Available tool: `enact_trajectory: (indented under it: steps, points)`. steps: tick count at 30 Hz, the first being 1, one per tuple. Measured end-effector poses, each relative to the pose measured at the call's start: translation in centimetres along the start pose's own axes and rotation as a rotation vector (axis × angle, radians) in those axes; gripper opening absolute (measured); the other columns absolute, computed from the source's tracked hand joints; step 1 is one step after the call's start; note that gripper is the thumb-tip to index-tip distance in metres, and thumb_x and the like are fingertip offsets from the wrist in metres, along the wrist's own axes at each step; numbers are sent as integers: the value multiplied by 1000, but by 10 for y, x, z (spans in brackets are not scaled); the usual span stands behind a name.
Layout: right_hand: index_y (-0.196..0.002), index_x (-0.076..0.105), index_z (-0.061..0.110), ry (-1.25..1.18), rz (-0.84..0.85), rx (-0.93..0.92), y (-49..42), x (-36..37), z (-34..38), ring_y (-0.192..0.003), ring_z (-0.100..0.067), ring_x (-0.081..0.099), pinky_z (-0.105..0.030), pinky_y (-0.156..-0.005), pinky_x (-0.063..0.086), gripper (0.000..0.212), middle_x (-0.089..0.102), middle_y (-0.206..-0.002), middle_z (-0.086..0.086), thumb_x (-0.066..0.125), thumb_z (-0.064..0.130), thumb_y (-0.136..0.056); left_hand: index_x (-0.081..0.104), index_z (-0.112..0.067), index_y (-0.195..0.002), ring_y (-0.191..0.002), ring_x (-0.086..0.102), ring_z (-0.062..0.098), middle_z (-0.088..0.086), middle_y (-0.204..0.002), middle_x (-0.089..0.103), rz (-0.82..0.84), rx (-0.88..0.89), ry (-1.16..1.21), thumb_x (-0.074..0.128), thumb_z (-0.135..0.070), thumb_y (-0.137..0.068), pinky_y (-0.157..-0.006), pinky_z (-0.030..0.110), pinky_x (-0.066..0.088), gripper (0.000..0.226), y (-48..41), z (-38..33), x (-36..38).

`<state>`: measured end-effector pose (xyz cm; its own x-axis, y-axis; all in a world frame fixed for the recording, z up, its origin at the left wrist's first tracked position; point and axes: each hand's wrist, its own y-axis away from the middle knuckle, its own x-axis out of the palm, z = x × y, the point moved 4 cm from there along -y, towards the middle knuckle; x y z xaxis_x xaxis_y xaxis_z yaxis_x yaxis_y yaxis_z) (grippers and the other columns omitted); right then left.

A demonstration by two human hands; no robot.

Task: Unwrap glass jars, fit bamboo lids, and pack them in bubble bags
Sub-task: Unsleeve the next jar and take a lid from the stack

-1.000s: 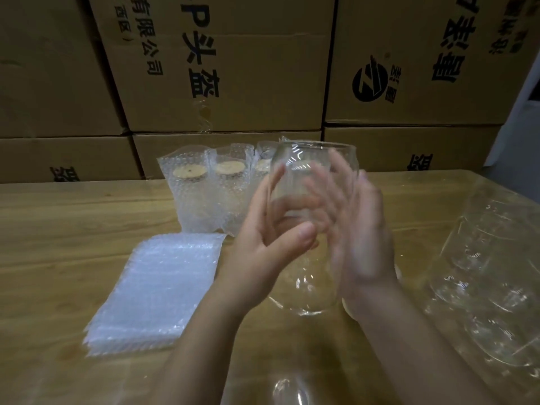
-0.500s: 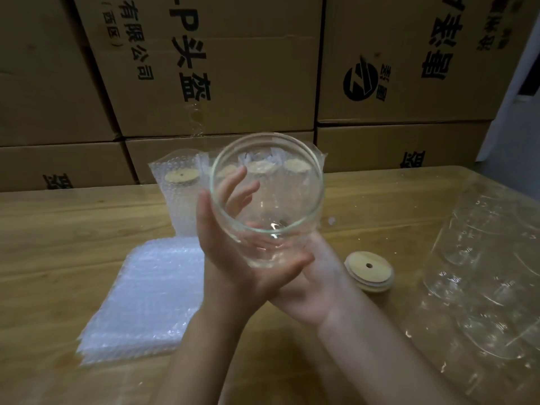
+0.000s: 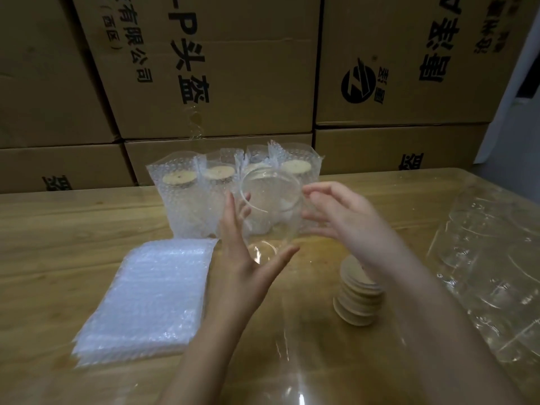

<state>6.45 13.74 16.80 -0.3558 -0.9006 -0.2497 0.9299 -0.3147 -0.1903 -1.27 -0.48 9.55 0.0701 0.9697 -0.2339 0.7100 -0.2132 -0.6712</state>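
Near the middle of the frame the left hand [image 3: 248, 258] cradles the bare glass jar [image 3: 271, 211], thumb under its base and fingers up its left side, mouth tilted toward the camera, probably so the rim is ready for a lid. The right hand [image 3: 336, 211] hangs loosely curved just right of the jar, gripping nothing; whether it touches the glass cannot be told. The stack of bamboo lids [image 3: 359, 293] stands below that wrist, within easy reach. The flat bubble bags [image 3: 152, 296] lie at lower left by the holding hand. The packed jars [image 3: 187, 194] line up at the back of the table [image 3: 58, 229], out of the way; the wrapped jars [image 3: 491, 258] wait at right.
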Motion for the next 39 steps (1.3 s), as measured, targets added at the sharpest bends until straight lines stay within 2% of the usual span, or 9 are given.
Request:
enact_trajectory:
  steps: [3,5,10,13,20,25,30,35,39]
  points:
    - [-130,48,34,713,119,18,0,-15,-12,-119,-10,50,-37,-99,45,43,46,-136,12,47,50,-91,3,-41,-149,-133,38,-1,-23,-145,30,47,-171,157,78,-51,-72,-113,42,34,107,17,19,17]
    - [-138,42,32,913,216,108,2,-20,-21,-128,-15,43,-35,-102,40,51,39,-145,7,48,52,-91,6,-37,-149,-131,38,-3,-24,-144,31,59,-241,188,78,-49,-71,-113,42,35,107,27,35,24]
    - [-143,36,30,998,363,293,4,-25,-36,-129,-19,43,-33,-103,40,71,35,-149,2,66,51,-81,4,-51,-144,-133,39,1,-18,-148,28,88,-294,185,77,-56,-65,-107,27,36,107,36,53,30]
    - [-144,34,26,1127,418,409,4,-26,-47,-127,-21,46,-32,-100,42,83,43,-145,2,75,46,-75,4,-43,-148,-134,37,0,-20,-149,27,104,-308,187,77,-59,-65,-102,17,34,112,38,59,31]
    - [-134,44,24,1275,376,410,-2,-29,-53,-121,-23,52,-35,-98,44,67,54,-133,1,72,44,-77,-1,-54,-143,-136,34,-1,-15,-154,23,147,-331,196,75,-63,-63,-91,-1,32,111,40,59,36]
    - [-133,44,27,1262,297,313,-3,-31,-44,-110,-21,56,-36,-92,48,58,57,-122,4,63,40,-80,8,-57,-137,-131,39,-5,-21,-145,35,160,-330,193,80,-43,-65,-108,22,33,102,39,62,36]
    - [-142,29,40,1158,178,175,-4,-32,-33,-104,-20,56,-38,-84,50,69,50,-127,3,62,44,-82,25,-55,-131,-126,43,-9,-18,-131,50,202,-454,279,85,-48,-53,-114,36,33,98,39,68,37]
    - [-134,35,39,824,-103,-145,-8,-28,-14,-106,-14,55,-36,-83,52,64,43,-135,9,65,51,-79,31,-51,-127,-123,45,-10,-18,-128,52,217,-497,304,84,-44,-53,-113,37,33,91,41,69,38]
    - [-128,34,33,584,-209,-398,-2,-10,4,-104,-6,51,-21,-76,48,65,42,-128,12,65,51,-74,31,-49,-128,-124,45,-8,-16,-128,52,213,-506,326,82,-49,-50,-114,40,33,93,40,67,38]
